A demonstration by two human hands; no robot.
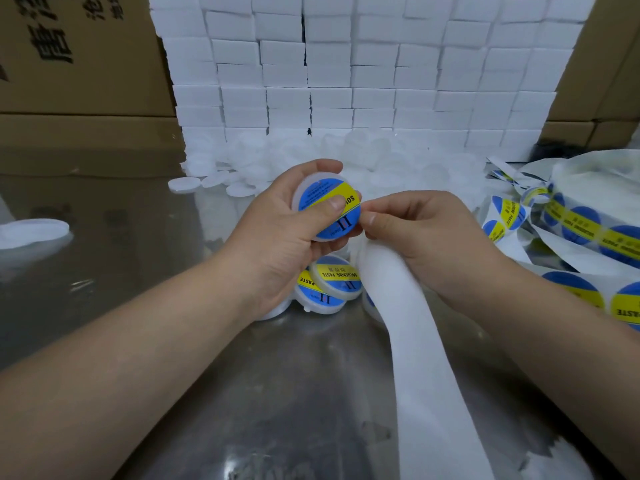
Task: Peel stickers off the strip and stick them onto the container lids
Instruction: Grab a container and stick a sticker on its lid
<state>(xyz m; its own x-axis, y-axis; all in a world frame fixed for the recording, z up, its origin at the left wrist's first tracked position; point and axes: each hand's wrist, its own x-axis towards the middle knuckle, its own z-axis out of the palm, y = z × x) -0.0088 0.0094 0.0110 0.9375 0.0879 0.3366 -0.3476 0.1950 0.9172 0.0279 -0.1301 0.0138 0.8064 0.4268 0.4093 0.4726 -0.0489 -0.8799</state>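
Sticker strip (585, 226) cut off at right edge; labelled lids (334, 277) partly hidden under left hand (277, 233).

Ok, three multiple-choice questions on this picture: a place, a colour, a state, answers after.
1. Where do the finished lids lie? A. On a shelf. B. On the table under the left hand. C. In a bucket.
2. What colours is the sticker on the held lid? A. Red and white. B. Green and black. C. Blue and yellow.
3. What is the left thumb doing? A. Pressing on the sticker. B. Pointing upward. C. Tucked under the lid.
Answers: B, they lie below that wrist; C, blue with a yellow band; A, it lies flat across the sticker.
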